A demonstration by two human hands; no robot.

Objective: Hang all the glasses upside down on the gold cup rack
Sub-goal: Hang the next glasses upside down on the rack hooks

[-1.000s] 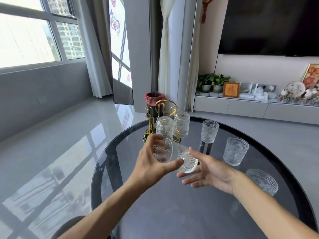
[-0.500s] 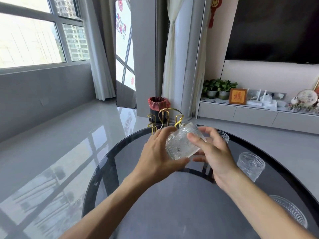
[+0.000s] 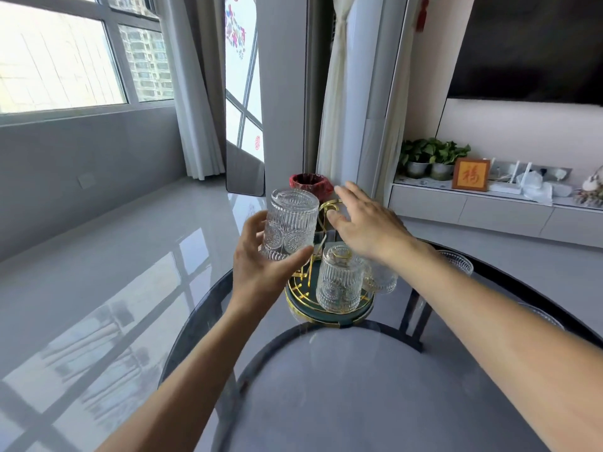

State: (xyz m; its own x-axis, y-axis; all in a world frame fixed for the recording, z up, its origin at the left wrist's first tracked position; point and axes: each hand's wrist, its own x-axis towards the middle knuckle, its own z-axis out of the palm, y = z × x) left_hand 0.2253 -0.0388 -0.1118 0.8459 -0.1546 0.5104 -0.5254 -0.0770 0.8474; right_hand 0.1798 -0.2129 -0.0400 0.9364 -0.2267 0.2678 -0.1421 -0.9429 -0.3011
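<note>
Left hand clamped on inverted glass; right hand splayed, empty, near gold rack — risk: misjudged peg, glass slipping, knocking hung glasses.

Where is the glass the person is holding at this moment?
The glass is upside down in the left hand, raised left of the gold rack, near the right hand.

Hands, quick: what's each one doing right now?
Left hand: closed around an upside-down glass, held above the rack.
Right hand: open, empty, fingers spread over the rack.
</note>
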